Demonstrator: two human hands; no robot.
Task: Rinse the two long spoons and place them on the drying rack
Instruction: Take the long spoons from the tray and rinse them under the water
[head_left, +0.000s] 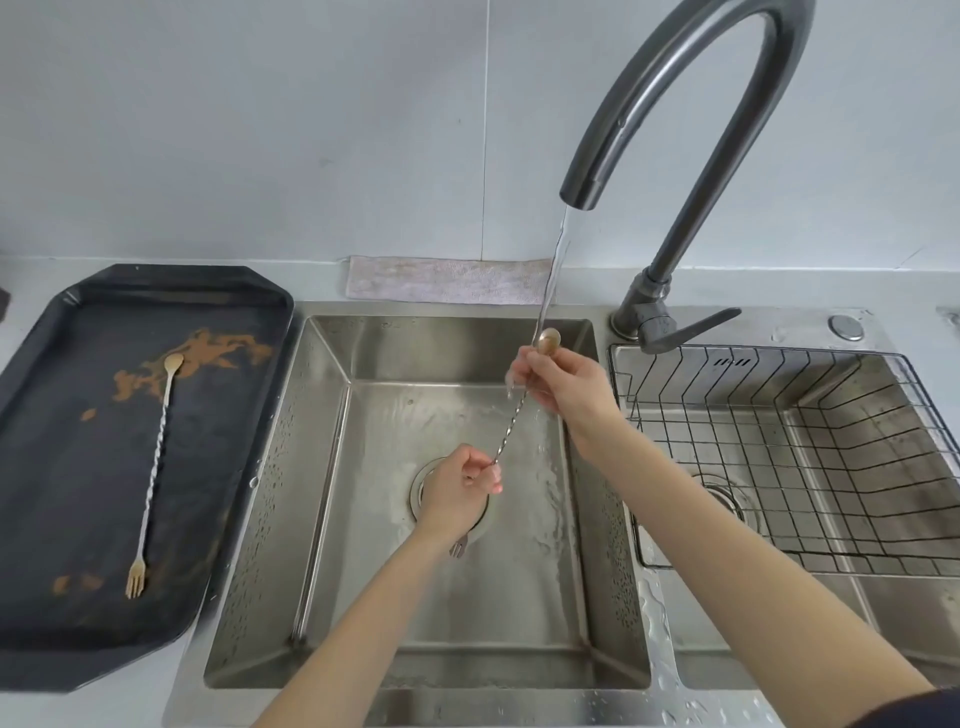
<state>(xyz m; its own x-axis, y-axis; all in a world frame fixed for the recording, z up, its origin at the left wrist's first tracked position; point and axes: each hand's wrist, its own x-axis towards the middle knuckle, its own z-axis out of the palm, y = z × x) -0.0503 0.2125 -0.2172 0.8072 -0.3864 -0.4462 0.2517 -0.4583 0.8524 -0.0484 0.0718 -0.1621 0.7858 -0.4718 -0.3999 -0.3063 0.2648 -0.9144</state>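
Holding the first long spoon (511, 418) slanted under the running tap, your right hand (563, 384) pinches its bowl nearest the drying rack (779, 457), left hand (460, 488) its fork end, while the second spoon (156, 467) lies on the tray (62, 597).

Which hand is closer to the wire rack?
Right. The right hand pinches the spoon near its bowl under the faucet, just left of the rack. The left hand holds the spoon's lower end over the drain, farther left.
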